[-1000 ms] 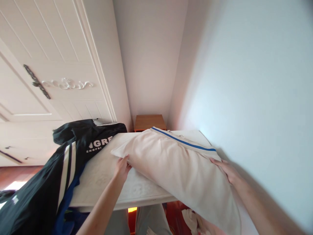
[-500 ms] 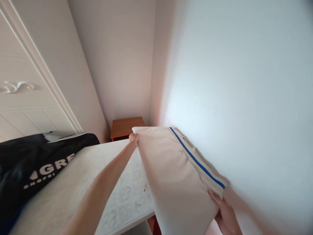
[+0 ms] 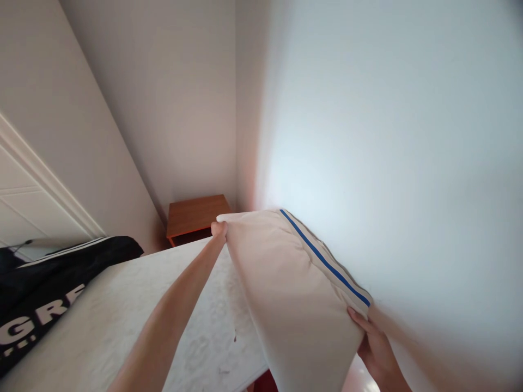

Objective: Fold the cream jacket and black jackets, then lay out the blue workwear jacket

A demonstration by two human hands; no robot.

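A cream garment with a blue stripe along its gathered waistband is stretched between my hands, its lower part hanging past the bottom of the picture. My left hand is closed on its far left corner, above the edge of a white patterned surface. Near the striped end at the lower right, my right hand grips the side of the cloth, thumb on top and the other fingers partly hidden beneath it.
Black clothing with white lettering lies on the white surface at the left. A brown wooden stand is in the far corner. A pale wall rises close on the right, and a white panelled cabinet stands at the left.
The view has turned to the right, so the black clothing and cabinet sit further left. Both hands keep their hold on the cream garment, which has barely shifted in the picture.
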